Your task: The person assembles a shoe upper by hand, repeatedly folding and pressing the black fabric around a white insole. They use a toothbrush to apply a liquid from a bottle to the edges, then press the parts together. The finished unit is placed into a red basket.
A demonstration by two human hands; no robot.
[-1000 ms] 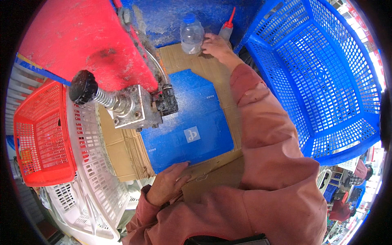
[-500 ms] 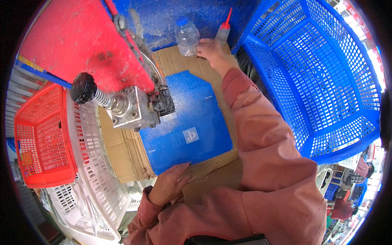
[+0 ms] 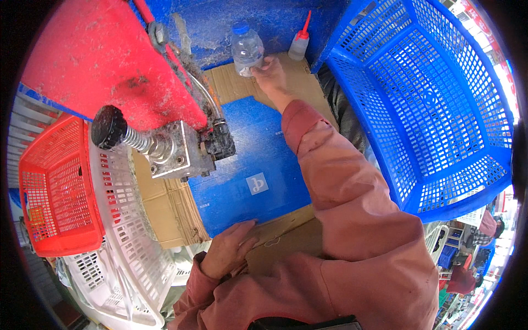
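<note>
A clear plastic bottle (image 3: pixel 247 50) with a blue cap stands at the far side of the cardboard, against a blue wall. My right hand (image 3: pixel 269 76) reaches it with curled fingers and thumb closed at its lower right side; the far fingers are partly hidden. Beside it stands a small squeeze bottle (image 3: pixel 298 47) with a red nozzle, apart from the hand. A blue sheet (image 3: pixel 258 148) with a pale square mark lies on the cardboard (image 3: pixel 165 217). On the sheet's near edge rests my left hand (image 3: pixel 228 250), fingers stretched out and holding nothing.
A dusty red machine arm (image 3: pixel 121 66) with a black knob (image 3: pixel 108 127) and metal block overhangs the sheet's left side. A large blue basket (image 3: pixel 434 110) stands at right. Red (image 3: pixel 60 181) and white (image 3: pixel 129 220) baskets stand at left. People are in the far right background.
My right hand has moved left and slightly nearer, away from the squeeze bottle. The clear bottle has shifted a little left. My left hand has stayed in place.
</note>
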